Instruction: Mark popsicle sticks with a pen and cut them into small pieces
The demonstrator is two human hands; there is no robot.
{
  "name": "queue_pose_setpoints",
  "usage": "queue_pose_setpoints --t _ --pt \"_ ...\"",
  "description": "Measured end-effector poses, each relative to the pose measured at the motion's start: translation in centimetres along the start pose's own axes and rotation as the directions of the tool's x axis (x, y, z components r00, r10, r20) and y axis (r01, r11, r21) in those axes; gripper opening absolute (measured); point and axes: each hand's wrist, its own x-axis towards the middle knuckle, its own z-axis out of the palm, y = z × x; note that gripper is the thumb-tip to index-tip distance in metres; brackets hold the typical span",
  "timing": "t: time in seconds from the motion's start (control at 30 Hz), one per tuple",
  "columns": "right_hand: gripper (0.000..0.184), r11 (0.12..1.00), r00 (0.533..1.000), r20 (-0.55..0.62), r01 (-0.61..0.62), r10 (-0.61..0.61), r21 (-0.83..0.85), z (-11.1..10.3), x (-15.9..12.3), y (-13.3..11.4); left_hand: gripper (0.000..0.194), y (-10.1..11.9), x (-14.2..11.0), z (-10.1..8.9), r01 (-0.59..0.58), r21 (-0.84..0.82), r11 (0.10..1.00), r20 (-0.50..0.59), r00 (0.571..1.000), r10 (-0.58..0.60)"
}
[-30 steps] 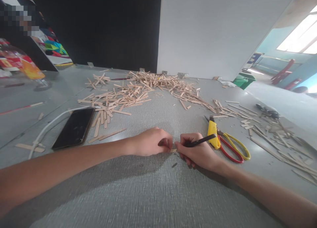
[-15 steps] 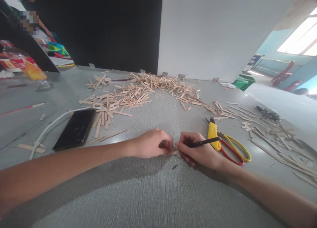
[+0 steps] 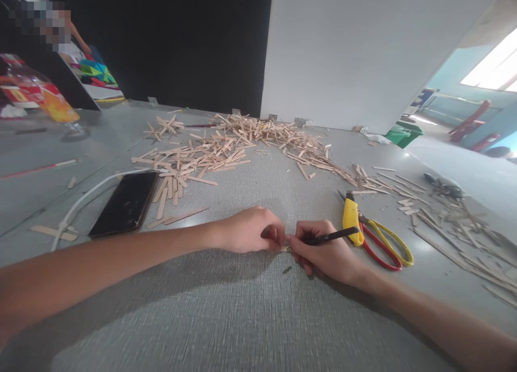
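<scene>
My left hand point(image 3: 248, 229) rests on the grey table point(image 3: 226, 313), fingers curled down onto a small wooden stick piece point(image 3: 285, 248). Right beside it, my right hand point(image 3: 323, 251) grips a thin black tool point(image 3: 333, 236) like a pen, its tip hidden at the stick piece. Both hands meet at the middle of the table. A tiny dark scrap point(image 3: 286, 269) lies just in front of them.
A yellow cutter point(image 3: 350, 217) and red-and-yellow scissors point(image 3: 383, 245) lie right of my right hand. A black phone point(image 3: 125, 204) with a white cable point(image 3: 81, 199) lies at left. Heaps of wooden sticks point(image 3: 226, 146) cover the far table; more sticks point(image 3: 452, 221) at right. A person stands far left.
Both hands stay together on the stick piece with hardly any movement. The view has shifted slightly, so things sit a little further right and higher.
</scene>
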Motion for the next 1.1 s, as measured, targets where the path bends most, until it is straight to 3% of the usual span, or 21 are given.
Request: queue_pose_setpoints --t 1.1 --pt "0.035 0.999 0.999 0.017 0.038 -0.038 0.006 -0.14 0.04 0.07 0.001 0.34 -0.01 -0.22 0.02 -0.008 1.0 0.028 0.999 -0.019"
